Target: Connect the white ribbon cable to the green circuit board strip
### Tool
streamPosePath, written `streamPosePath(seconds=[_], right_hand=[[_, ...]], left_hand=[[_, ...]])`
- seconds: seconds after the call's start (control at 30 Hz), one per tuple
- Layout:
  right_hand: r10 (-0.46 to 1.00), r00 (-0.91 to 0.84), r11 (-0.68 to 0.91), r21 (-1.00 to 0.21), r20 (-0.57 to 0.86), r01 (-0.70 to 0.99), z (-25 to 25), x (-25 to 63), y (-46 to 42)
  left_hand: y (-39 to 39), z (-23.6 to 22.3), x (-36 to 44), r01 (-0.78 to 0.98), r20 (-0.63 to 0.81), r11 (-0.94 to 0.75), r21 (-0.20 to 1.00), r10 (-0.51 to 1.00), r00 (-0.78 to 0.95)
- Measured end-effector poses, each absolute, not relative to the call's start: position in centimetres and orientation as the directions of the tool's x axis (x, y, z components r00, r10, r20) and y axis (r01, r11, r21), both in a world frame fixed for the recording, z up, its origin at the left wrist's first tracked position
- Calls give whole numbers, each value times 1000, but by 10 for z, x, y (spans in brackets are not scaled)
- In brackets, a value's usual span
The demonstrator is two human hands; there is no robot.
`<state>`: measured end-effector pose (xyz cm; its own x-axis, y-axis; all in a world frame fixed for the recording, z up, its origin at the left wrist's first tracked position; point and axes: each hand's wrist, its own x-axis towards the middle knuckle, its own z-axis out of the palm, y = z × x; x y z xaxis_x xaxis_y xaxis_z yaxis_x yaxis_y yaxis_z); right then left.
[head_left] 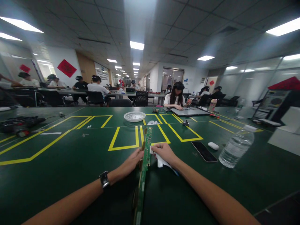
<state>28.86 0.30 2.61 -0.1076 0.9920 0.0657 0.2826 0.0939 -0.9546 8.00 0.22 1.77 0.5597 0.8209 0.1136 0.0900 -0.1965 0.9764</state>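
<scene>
A long, narrow green circuit board [148,147] stands upright before me, running from near my body out over the table. My left hand [136,157], a watch on its wrist, is closed on the board's left side, with brownish parts beside its fingers. At the board's right face my right hand [164,152] pinches a white wipe [160,162], whose loose end hangs below the palm. A bit of the wipe shows at the fingertips, against or very near the board. The underside of the board is dark and hard to make out.
Yellow tape rectangles mark the green table [77,175]. Ahead stands a white plastic basket [134,117]. To the right lie a phone [204,151], a white earbud case [213,146] and a water bottle [237,147]. A person [175,97] sits across the table by a grey panel.
</scene>
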Motion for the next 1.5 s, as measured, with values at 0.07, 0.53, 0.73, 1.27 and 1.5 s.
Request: streamPosePath(seconds=[0.07, 0.53, 0.73, 1.27, 1.5], right_hand=[[993, 26, 88, -873, 114, 479, 28, 311, 12], [928, -78, 138, -142, 364, 980, 16, 362, 29], [947, -105, 128, -56, 303, 990, 9, 347, 32], [958, -79, 109, -96, 275, 989, 5, 347, 31], [881, -122, 170, -64, 457, 983, 19, 348, 23]], left_hand=[[19, 11, 72, 143, 125, -196, 970, 908, 400], [73, 1, 29, 335, 427, -399, 853, 904, -9], [66, 9, 30, 344, 430, -405, 847, 903, 4], [51, 1, 45, 682, 503, -624, 383, 759, 412], [63, 0, 54, 760, 343, -588, 278, 800, 493]])
